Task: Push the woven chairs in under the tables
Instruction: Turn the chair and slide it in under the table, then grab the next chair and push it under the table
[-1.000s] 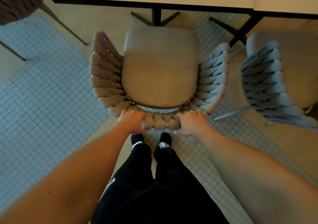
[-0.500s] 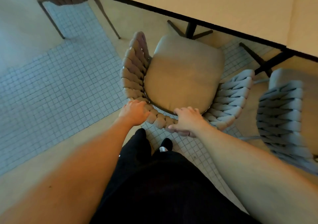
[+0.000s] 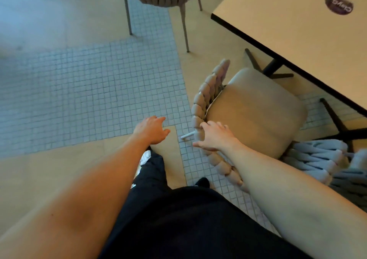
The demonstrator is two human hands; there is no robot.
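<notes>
Just right of the right hand (image 3: 215, 137) stands the chair (image 3: 252, 111), seat partly under the table (image 3: 309, 40) — both hands spread wide, holding nothing, left hand (image 3: 152, 130) over floor. Padded weave looks soft but grippy over a stiff frame; grasp the backrest rim — probably light enough to slide.

Warm dim light; cool daylight tints upper left; motion blur, wide-angle bending.

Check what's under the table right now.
Under the table: black base legs and the front of the chair seat. Anything further under is covered by the tabletop.
</notes>
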